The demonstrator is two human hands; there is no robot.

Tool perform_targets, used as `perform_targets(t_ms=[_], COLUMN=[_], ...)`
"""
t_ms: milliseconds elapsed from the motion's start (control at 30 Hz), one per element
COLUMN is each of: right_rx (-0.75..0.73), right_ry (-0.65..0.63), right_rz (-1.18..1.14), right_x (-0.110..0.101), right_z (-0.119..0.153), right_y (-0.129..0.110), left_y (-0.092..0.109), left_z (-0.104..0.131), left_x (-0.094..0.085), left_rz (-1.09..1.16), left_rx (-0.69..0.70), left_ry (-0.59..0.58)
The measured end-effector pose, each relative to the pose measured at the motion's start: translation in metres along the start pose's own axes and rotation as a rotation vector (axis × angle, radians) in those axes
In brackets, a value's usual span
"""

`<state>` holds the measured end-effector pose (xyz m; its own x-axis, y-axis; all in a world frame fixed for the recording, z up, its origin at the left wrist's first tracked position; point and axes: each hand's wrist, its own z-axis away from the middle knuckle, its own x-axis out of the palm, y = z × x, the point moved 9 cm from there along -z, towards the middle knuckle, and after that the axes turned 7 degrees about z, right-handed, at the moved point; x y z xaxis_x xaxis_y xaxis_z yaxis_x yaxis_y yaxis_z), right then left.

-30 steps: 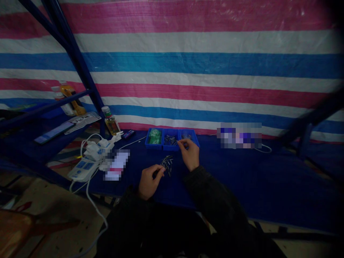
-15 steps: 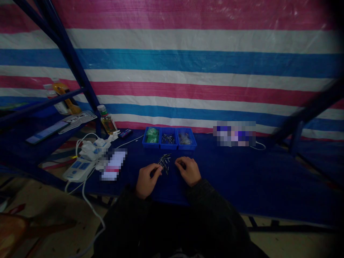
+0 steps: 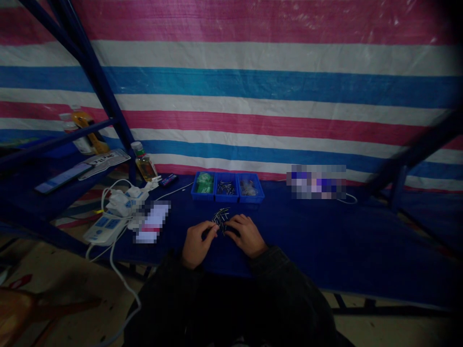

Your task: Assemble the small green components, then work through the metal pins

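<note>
A loose pile of thin, dark and silvery rod-like pieces (image 3: 220, 216) lies on the blue table in front of me. At its left edge is my left hand (image 3: 197, 243), thumb and forefinger pinched together; what they hold, if anything, is too small to make out. My right hand (image 3: 249, 236) reaches in from the right, its thumb and forefinger apart at the pile's right side. Behind the pile stand three joined blue bins: one with a green bundle (image 3: 204, 183), one with similar short rods (image 3: 226, 187), and one with clear, pale small pieces (image 3: 249, 188).
To the left lie a phone (image 3: 154, 222) with a blurred screen, a white power strip (image 3: 104, 228) with plugs and cables, and a bottle (image 3: 143, 161). A blurred-out package (image 3: 316, 182) sits at the back right. A striped tarpaulin (image 3: 253, 120) hangs behind the table.
My right hand has moved left to the pile, and its thumb and forefinger have spread. My left hand stays nearly where it was, still pinched.
</note>
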<state>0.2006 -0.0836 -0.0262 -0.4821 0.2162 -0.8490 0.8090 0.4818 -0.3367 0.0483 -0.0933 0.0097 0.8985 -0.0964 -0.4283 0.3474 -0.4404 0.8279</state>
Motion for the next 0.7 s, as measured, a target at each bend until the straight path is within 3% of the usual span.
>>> perform_targets(t_ms=[500,700], right_rx=[0.062,0.209], right_ry=[0.056,0.171], right_rz=[-0.096,-0.507], right_x=[-0.001,-0.018], right_z=[0.000,0.002], right_y=[0.011,0.010], left_y=[-0.001,-0.003], left_z=[0.001,0.002], left_x=[0.001,-0.004], left_rz=[0.005,0.092], left_rx=[0.004,0.017], left_ry=[-0.008,0.060])
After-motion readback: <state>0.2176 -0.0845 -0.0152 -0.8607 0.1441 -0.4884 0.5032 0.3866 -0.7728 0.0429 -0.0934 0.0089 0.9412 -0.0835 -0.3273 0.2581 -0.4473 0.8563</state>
